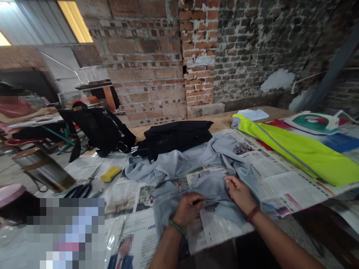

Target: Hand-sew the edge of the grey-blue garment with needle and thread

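Note:
A crumpled light grey garment [174,164] is spread over the newspaper-covered table in front of me. My left hand [189,209], with a green bead bracelet on its wrist, is closed in a pinch on a fold of this fabric. To its right, my right hand [239,192] hovers over or rests on the garment, wearing a reddish-brown bracelet. Its thumb and index finger are pressed together; whatever they hold is too small to make out. Behind the grey cloth lies a folded black garment [179,136].
Scissors [84,186], a yellow sponge [111,174], a metal flask [45,170] and a pink-lidded jar [17,201] stand at left. A black backpack [103,127] sits behind. At right are a neon-yellow garment [297,149] and an iron [314,122]. Another person [22,112] sits far left.

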`<state>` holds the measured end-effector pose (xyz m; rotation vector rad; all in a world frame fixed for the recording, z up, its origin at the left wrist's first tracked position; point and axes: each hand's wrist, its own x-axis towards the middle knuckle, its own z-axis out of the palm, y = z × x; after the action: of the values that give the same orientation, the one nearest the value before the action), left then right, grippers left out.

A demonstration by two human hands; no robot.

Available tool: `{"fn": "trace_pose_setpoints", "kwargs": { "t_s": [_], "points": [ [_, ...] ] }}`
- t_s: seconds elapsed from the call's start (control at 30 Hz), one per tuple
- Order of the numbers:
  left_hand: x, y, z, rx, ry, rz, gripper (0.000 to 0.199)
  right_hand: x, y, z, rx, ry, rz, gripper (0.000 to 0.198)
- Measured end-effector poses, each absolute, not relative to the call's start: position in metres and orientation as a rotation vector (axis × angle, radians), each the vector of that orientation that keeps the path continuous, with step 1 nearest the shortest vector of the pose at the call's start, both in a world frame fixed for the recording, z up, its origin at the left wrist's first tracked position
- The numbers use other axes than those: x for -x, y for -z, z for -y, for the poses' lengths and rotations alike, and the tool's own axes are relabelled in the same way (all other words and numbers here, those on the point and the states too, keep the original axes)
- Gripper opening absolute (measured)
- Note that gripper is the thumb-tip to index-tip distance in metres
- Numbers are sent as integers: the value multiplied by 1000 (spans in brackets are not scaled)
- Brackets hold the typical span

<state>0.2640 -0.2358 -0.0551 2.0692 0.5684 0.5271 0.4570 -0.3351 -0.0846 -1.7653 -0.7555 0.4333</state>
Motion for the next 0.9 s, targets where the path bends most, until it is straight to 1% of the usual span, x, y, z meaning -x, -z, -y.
{"fn": "trace_pose_setpoints", "kwargs": {
  "t_s": [0.3,0.47,0.57,0.7,0.8,0.9],
  "points": [
    [-264,57,236,-2100,-559,-552,13,-459,89,335,1744,-508,768,32],
    [-264,54,237,-2198,-588,-521,14,-454,85,334,1641,-552,738,35],
    [-265,51,240,-2313,-619,-457,20,-451,73,334,1542,-576,707,38],
    [-266,49,245,-2434,-587,-419,19,-442,39,349,1407,-596,664,41],
    [-267,48,247,-2415,-636,-399,20,-424,20,370,1382,-708,678,44],
    [-266,46,249,-2349,-727,-391,20,-399,25,388,1477,-952,719,46]
  ]
}}
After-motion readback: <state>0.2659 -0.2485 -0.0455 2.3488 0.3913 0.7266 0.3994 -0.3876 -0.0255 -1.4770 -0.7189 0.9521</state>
